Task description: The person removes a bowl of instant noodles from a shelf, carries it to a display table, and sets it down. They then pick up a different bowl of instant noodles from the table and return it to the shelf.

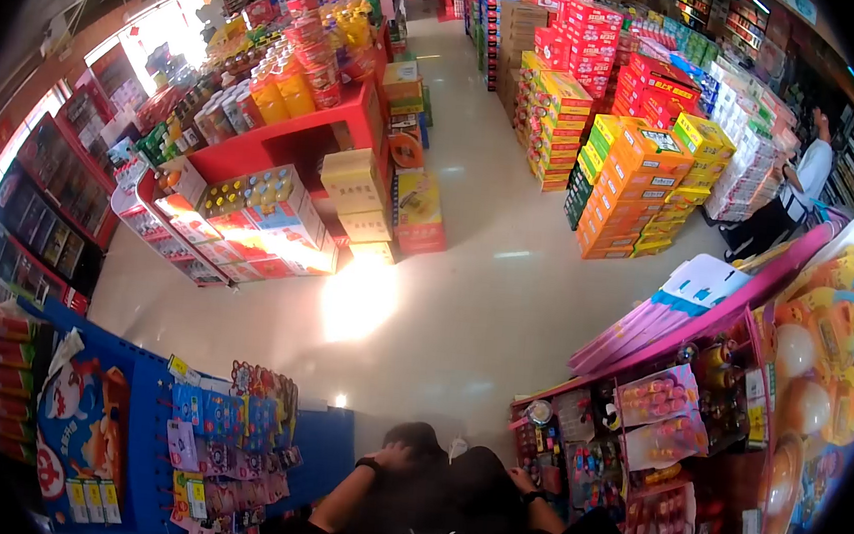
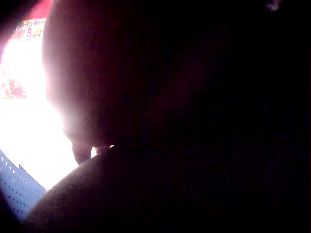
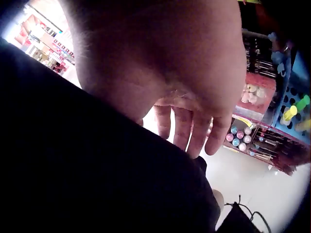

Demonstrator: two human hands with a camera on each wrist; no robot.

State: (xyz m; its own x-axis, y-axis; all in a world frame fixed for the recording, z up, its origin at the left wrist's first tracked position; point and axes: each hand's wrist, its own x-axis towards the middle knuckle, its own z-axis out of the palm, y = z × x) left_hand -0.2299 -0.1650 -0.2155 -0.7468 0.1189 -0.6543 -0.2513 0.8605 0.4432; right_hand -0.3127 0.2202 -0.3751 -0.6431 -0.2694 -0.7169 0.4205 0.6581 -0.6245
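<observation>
My left hand [image 1: 392, 456] rests on my dark-clad left knee [image 1: 416, 441] in the head view. The left wrist view is mostly dark; the hand [image 2: 97, 87] shows there as a shadowed shape above the cloth, one fingertip [image 2: 81, 153] lit from behind. By my other knee [image 1: 477, 464] lies my right hand [image 1: 520, 481], close to the shelf of small goods. In the right wrist view this hand [image 3: 194, 87] drapes over dark cloth [image 3: 107, 170], its fingers [image 3: 182, 128] hanging loosely with nothing held. Part of its thumb is hidden behind the cloth.
Small packets hang on a blue rack [image 1: 322, 450] at left. Toy-filled shelves [image 1: 655, 426] stand close at right. Ahead, shiny floor [image 1: 443, 319] runs between a red display [image 1: 359, 111] and stacked orange boxes [image 1: 633, 193]. Another person [image 1: 805, 176] is at far right.
</observation>
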